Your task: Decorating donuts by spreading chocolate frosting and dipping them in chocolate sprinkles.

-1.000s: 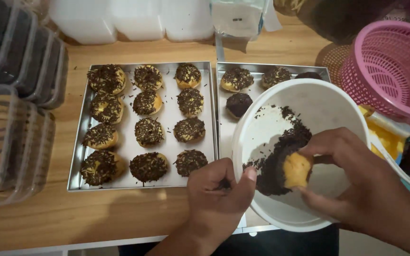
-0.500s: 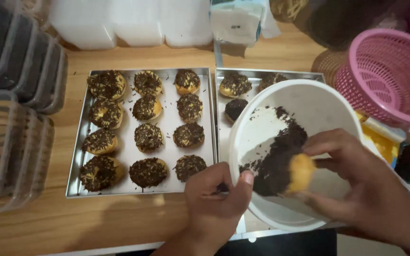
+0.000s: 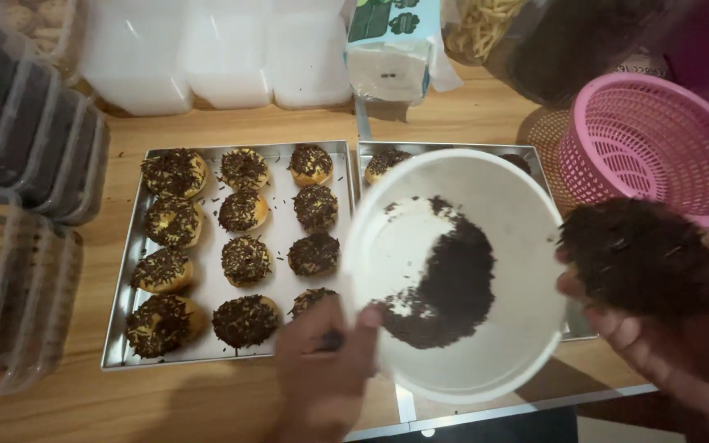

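My left hand (image 3: 323,379) grips the near rim of a tilted white bowl (image 3: 502,344) that has dark chocolate sprinkles (image 3: 445,287) lying in its bottom. To the right of the bowl, my right hand (image 3: 658,344) holds up a donut (image 3: 638,256) whose top is fully coated in dark sprinkles. Behind the bowl lies a metal tray (image 3: 121,328) on the wooden table, filled with several sprinkle-topped donuts in rows. A second metal tray (image 3: 453,148) beside it is mostly hidden by the bowl; one donut (image 3: 385,162) shows at its far left.
A pink plastic basket (image 3: 658,139) stands at the right back. Stacks of clear plastic containers (image 3: 18,205) line the left side. White tubs (image 3: 207,57) and a carton (image 3: 393,49) stand along the back. The table's front edge runs just below the bowl.
My right hand has lifted the donut out of the bowl and moved it right; its plain side was showing, now the sprinkle-coated side faces up. The bowl stays tilted in my left hand.
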